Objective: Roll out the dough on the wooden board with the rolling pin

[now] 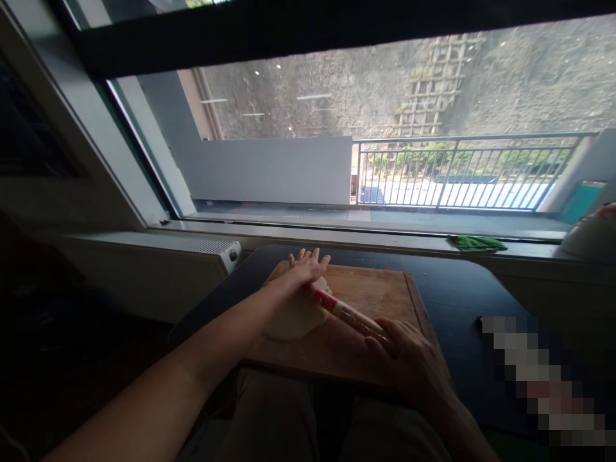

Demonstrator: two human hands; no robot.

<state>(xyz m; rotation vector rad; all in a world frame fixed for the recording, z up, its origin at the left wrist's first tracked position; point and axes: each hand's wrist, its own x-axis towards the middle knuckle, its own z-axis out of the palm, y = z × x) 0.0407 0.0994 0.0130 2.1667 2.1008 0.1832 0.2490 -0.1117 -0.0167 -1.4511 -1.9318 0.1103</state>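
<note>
A wooden board (380, 285) lies on a dark table, with a flat, pale sheet of dough (293, 317) on its left part. My left hand (309, 264) is over the dough's far side with its fingers spread, beside the far end of a rolling pin. The rolling pin (353, 316), partly wrapped in red, slants across the board from the dough to the near right. My right hand (407, 346) has its fingers wrapped round the near end of the pin. My left forearm hides part of the dough.
The dark table (462, 289) extends around the board. A green cloth (476, 244) lies on the window sill behind it. A white radiator (158, 256) stands at the left. A blurred-out object (539, 372) is at the right.
</note>
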